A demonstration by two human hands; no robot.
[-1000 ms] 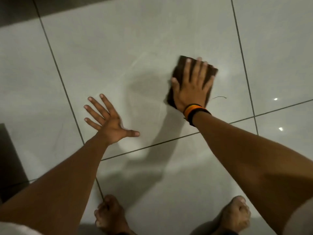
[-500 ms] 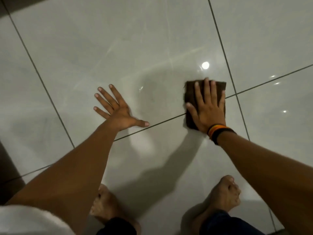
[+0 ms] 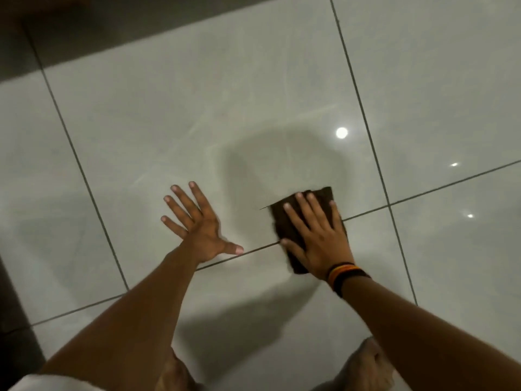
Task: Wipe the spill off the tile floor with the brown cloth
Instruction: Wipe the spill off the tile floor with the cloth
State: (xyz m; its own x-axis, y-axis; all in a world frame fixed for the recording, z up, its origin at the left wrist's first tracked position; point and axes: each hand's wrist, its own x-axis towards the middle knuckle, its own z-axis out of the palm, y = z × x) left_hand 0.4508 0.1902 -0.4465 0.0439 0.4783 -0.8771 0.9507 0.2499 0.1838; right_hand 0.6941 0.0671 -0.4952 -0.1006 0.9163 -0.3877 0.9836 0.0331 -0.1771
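right hand (image 3: 318, 238): you're pressing folded brown cloth (image 3: 324, 194) under flat fingers | left hand (image 3: 201, 224): you're splaying fingers, released, on glossy white tile floor (image 3: 169, 122)

Dark grout lines (image 3: 363, 114) crossing at right of centre, round light reflection (image 3: 341, 132) bright on the gloss, two smaller glints (image 3: 454, 164) further right, bare feet (image 3: 366, 365) at bottom edge, shadowed strip (image 3: 112, 26) along top left
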